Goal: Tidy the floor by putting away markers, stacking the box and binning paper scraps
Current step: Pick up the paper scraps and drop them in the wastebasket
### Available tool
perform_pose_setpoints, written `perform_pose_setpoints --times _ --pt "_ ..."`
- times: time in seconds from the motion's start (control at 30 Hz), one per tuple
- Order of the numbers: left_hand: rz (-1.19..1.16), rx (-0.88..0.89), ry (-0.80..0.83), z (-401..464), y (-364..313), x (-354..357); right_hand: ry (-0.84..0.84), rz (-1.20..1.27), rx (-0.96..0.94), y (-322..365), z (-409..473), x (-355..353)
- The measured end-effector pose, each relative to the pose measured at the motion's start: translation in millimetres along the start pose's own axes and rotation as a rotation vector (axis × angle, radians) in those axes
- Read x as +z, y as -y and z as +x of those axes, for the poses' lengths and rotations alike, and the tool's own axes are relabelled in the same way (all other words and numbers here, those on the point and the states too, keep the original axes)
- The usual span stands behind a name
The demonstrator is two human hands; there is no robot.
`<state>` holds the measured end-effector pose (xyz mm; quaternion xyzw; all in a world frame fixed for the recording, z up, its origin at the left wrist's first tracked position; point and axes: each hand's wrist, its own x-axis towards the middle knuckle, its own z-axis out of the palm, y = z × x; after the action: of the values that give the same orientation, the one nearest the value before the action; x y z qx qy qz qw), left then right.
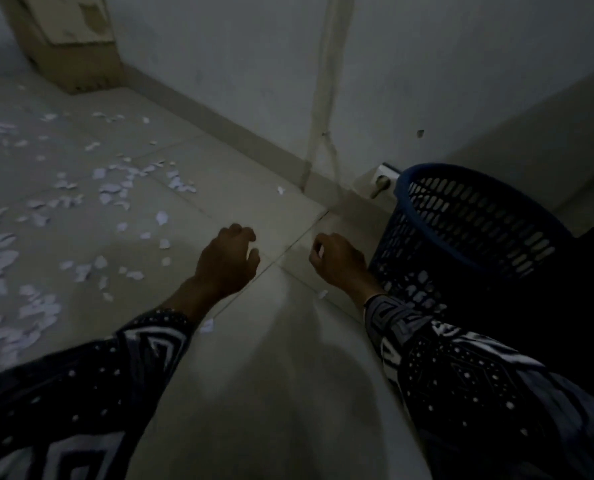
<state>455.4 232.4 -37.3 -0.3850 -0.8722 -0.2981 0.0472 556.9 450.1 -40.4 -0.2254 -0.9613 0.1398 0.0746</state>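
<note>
Pinching a paper scrap (320, 251) in right hand (339, 261) beside blue mesh bin (475, 230); left hand (228, 261) loosely curled, empty, over tiled floor (271, 358).

My left hand (228, 263) hovering mid-frame with fingers loosely curled, my right hand (337, 259) pinching a white scrap (320, 251) beside the blue mesh bin (468, 233), paper scraps (81, 209) littering the left floor, cardboard box (70, 43) sitting upper left.
</note>
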Motion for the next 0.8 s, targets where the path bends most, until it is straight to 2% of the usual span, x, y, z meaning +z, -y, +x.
perform_pose_setpoints --times 0.13,0.23,0.4,0.57,0.67,0.8 --pt "0.054 -0.146 0.16 -59 36 21 0.228 0.042 0.114 -19 -13 35" --pt "0.107 -0.251 0.231 -94 59 21 0.203 0.05 0.176 -23 -29 61" --pt "0.218 -0.452 0.236 -132 80 22 0.098 0.03 0.34 -12 -59 102" --pt "0.209 -0.43 0.197 -141 77 30 -0.101 -0.019 0.328 -4 -63 123" --pt "0.154 -0.415 0.155 -145 68 34 -0.136 0.096 0.327 -5 -63 131" --pt "0.18 -0.239 0.121 -153 60 44 -0.113 0.202 0.377 -2 -60 134"
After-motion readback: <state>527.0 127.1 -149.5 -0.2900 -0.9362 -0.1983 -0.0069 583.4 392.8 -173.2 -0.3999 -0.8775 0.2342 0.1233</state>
